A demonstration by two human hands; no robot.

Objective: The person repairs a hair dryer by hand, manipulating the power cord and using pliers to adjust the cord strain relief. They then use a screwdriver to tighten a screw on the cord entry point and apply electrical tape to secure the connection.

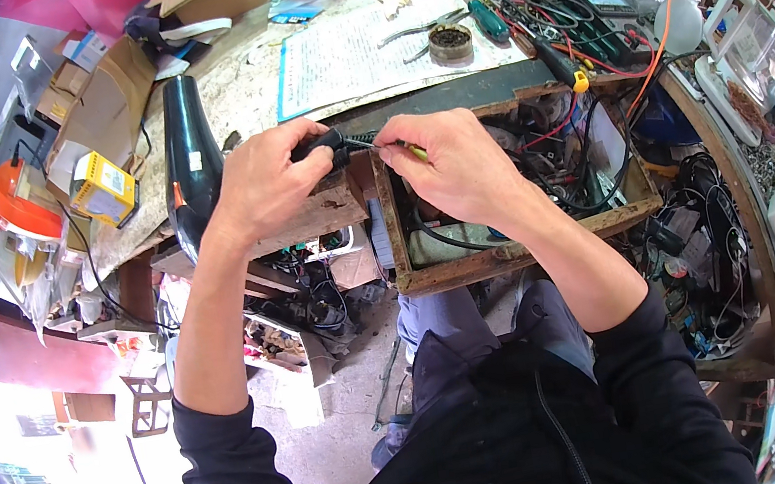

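A: In the head view, gripping anything with the left hand (270, 181)?

B: Yes, clasping a black cylindrical piece (327, 142) between thumb and fingers, by the front edge of the bench. Just left of the hand, a glossy black hair dryer (188, 136); joined to the piece behind the hand or separate, cannot tell.

A: And with the right hand (440, 156)?

B: Pinching a slim tool (416, 151), yellow-green at the handle, with thin shaft aimed left at the black piece. Touching at the tip or just short: cannot tell.

A: Below that?

B: A pulled-out wooden drawer (549, 250), holding cables.

A: Farther back?

B: A white sheet (332, 70), flat on the bench, bearing a round tin (450, 45) beside a green-handled tool (488, 22).
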